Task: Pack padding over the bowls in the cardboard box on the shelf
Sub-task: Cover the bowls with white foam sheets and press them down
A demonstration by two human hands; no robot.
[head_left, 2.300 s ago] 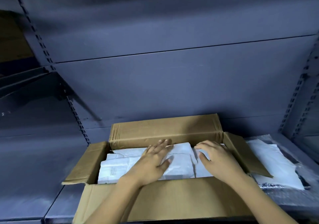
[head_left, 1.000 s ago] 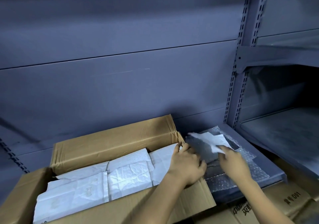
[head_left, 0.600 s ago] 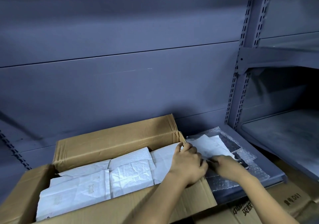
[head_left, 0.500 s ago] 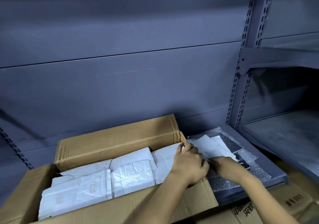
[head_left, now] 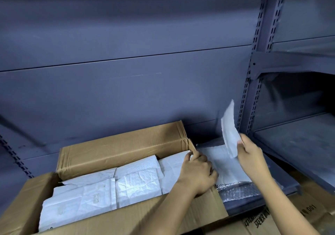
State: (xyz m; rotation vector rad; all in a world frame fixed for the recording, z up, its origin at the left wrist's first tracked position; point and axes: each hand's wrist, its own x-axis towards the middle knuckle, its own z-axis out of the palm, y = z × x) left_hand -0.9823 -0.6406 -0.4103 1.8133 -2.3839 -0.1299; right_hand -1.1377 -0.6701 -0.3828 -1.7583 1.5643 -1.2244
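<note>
- Your right hand [head_left: 252, 155] pinches 1 padding sheet [head_left: 229, 135], upright above the shelf [head_left: 282, 182], right of the cardboard box [head_left: 123, 144].
- Your left hand [head_left: 198, 171] grips the box's right wall.
- Fetching step, I judge; next, carry the sheet left and lay it flat on the white layer [head_left: 101, 189].

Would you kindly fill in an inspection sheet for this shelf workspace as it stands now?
Surface: grey metal shelf, partly covered.
Job's things: cardboard box open; padding sheets hide its contents.
Clutter: bubble wrap and loose white sheets beside the box.
Hands: left hand grips the box's right edge; right hand holds one padding piece upright.
Cables: nothing seen.
Surroundings: slotted upright, back panel, printed cartons below.
</note>
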